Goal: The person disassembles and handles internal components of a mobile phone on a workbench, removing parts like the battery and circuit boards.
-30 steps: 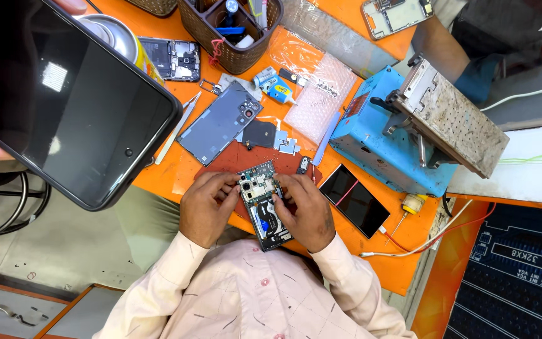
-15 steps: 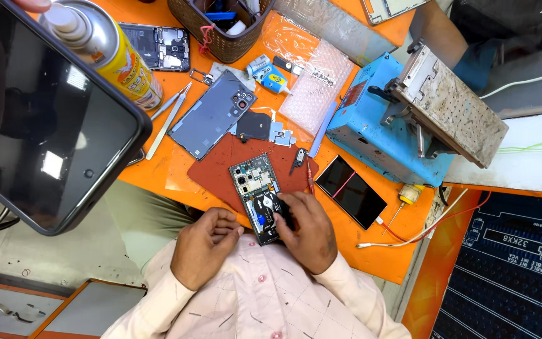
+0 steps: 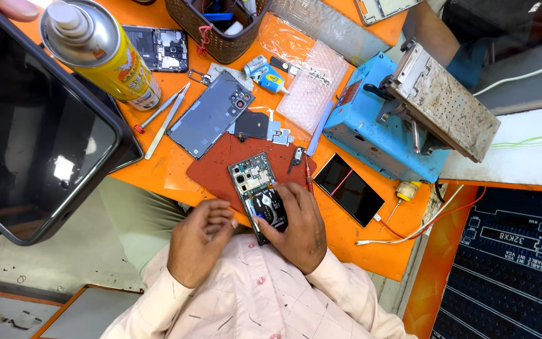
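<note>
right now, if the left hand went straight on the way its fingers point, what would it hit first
Most likely the opened phone on the red mat. The left hand curls toward its near edge, where the right hand rests.

A large dark tablet screen (image 3: 39, 125) fills the left foreground. A black phone screen (image 3: 349, 189) lies beside the blue machine (image 3: 371, 125). The yellow spray can (image 3: 105, 56) bears what looks like a white label.

Bare orange surface (image 3: 346, 235) lies open right of the right hand (image 3: 296, 226), bounded by a black glass screen panel (image 3: 348, 189); a blue metal press machine (image 3: 403, 119) blocks the upper right of the frame.
</note>
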